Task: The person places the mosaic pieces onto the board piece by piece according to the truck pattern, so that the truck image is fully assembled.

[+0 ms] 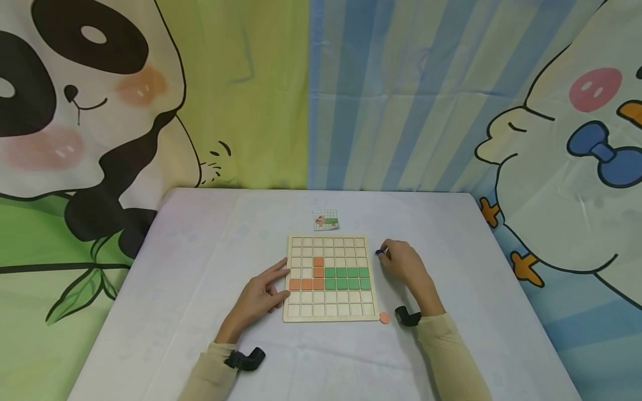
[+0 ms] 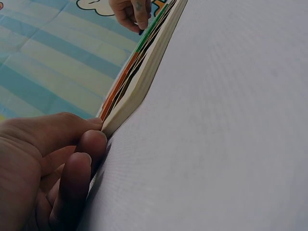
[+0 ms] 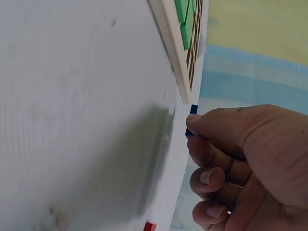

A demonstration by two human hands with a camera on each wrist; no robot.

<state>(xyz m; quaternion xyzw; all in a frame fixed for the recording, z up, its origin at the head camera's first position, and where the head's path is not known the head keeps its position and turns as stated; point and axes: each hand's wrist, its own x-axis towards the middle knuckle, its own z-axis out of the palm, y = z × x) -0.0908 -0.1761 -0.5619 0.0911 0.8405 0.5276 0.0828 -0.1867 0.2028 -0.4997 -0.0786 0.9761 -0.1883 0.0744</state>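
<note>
A pale square grid board (image 1: pixel 331 307) lies on the table, with green tiles (image 1: pixel 348 278) in two rows and several orange tiles (image 1: pixel 318 273) in its cells. My left hand (image 1: pixel 254 301) touches the board's left edge with thumb and fingers spread along it. The left wrist view has the thumb (image 2: pixel 72 130) at the board's corner. Just off the board's upper right side, my right hand (image 1: pixel 406 264) pinches a small dark blue tile (image 3: pixel 194 109) between thumb and index finger. The other right fingers curl loosely below and hold nothing.
A small picture card (image 1: pixel 326 220) with a grid pattern lies beyond the board. By the board's lower right corner is a round orange piece (image 1: pixel 384 318). A red piece (image 3: pixel 150 226) shows at the right wrist view's bottom edge. Printed cloth hangs behind the white-covered table (image 1: pixel 210 234).
</note>
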